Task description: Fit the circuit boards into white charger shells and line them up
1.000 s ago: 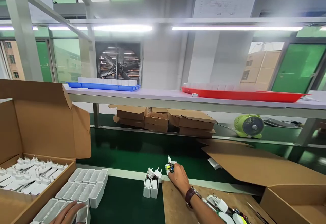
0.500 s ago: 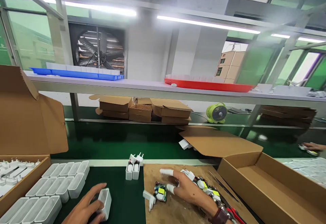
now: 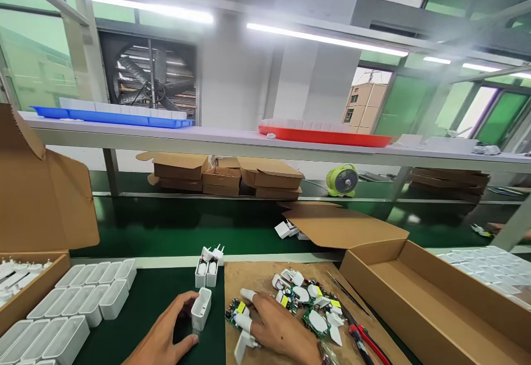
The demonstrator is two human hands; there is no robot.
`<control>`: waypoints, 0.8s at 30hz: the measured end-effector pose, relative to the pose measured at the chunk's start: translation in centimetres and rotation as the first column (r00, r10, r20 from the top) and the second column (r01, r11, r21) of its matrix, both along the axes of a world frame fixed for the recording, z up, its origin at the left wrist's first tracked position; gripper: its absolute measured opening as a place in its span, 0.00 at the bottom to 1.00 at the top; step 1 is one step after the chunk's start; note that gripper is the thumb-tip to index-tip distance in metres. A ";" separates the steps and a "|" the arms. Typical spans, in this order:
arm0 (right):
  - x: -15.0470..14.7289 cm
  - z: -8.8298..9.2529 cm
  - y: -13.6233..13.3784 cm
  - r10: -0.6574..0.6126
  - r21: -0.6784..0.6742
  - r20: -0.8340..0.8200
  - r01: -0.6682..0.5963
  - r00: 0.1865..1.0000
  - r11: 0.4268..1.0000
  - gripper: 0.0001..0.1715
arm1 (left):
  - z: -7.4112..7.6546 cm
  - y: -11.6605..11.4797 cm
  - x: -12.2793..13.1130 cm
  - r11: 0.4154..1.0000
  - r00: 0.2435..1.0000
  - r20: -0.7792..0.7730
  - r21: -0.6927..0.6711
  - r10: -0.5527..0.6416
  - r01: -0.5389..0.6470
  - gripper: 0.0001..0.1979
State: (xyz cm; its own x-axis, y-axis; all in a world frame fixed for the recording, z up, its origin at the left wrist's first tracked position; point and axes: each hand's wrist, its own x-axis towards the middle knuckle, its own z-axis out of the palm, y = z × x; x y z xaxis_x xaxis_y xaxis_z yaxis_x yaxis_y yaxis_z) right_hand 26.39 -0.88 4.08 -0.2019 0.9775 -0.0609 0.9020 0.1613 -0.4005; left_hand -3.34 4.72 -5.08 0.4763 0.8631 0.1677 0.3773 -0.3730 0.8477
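Note:
My left hand (image 3: 166, 334) grips an empty white charger housing (image 3: 201, 309) upright on the green mat, thumb and fingers round its lower part. My right hand (image 3: 277, 332), with white finger cots on two fingers, rests on the brown board (image 3: 249, 276) and pinches a green circuit board (image 3: 235, 312) with a white plug piece (image 3: 244, 345) under the fingers. Just right of it lies a pile of circuit boards and plug pieces (image 3: 309, 304). Two assembled housings with plug pins (image 3: 206, 268) stand behind my hands.
Rows of empty white housings (image 3: 70, 309) fill the left; an open carton of plug parts (image 3: 25, 282) lies beyond them. A large open cardboard box (image 3: 418, 298) sits right. Red-handled cutters (image 3: 365, 340) and tweezers (image 3: 346, 293) lie by the pile. The green conveyor belt (image 3: 186, 227) runs behind, under a shelf.
My view turned right and down. My left hand carried the white housing rightward toward the board. My right hand drew back and closed on the circuit board.

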 end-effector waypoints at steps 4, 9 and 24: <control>-0.4 -0.3 -0.4 0.015 -0.026 0.014 -0.015 1.000 1.000 0.22 | -0.2 -0.4 -0.1 0.998 1.000 -0.022 0.061 0.006 -0.004 0.27; 0.0 -2.2 -1.0 -0.003 -0.048 -0.016 0.002 1.000 0.999 0.29 | -0.6 -0.4 0.7 0.998 1.000 0.000 0.062 0.031 -0.031 0.10; -4.5 -2.9 3.8 0.216 0.273 -0.487 -0.087 0.847 0.958 0.35 | 0.5 0.0 0.2 0.983 0.978 0.109 -0.071 0.178 -0.170 0.45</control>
